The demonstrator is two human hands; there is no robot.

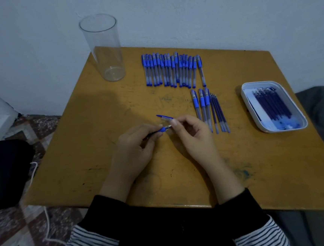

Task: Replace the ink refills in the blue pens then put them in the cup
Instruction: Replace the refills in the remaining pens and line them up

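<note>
**Both hands closed on one pen, above the table's middle**

Your left hand (137, 142) has its fingers curled round the pen (162, 130), whose blue grip section sticks out past the fingertips towards your right hand (193, 133). The right hand pinches the pen's pale tip end between thumb and forefinger. Its other fingers are loosely bent and hold nothing. The two hands nearly meet at the pen, which lies roughly level between them over the table (239, 165).

Just beyond your right fingertips is a clear piece with a blue point (164, 118). Whether it rests on the table or touches your fingers, you cannot tell from this view.

Just past the right hand's knuckles, on its outer side, lie three capped pens (200, 103), with a few loose refills (218, 114) beside them. Farther out on that side sits a white tray (249, 103) holding more refills.

Well ahead of both hands, a long row of capped blue pens (172, 71) lies side by side. The clear cup (104, 49) stands upright far ahead of your left hand, at the table's back corner, with nothing in it.
</note>
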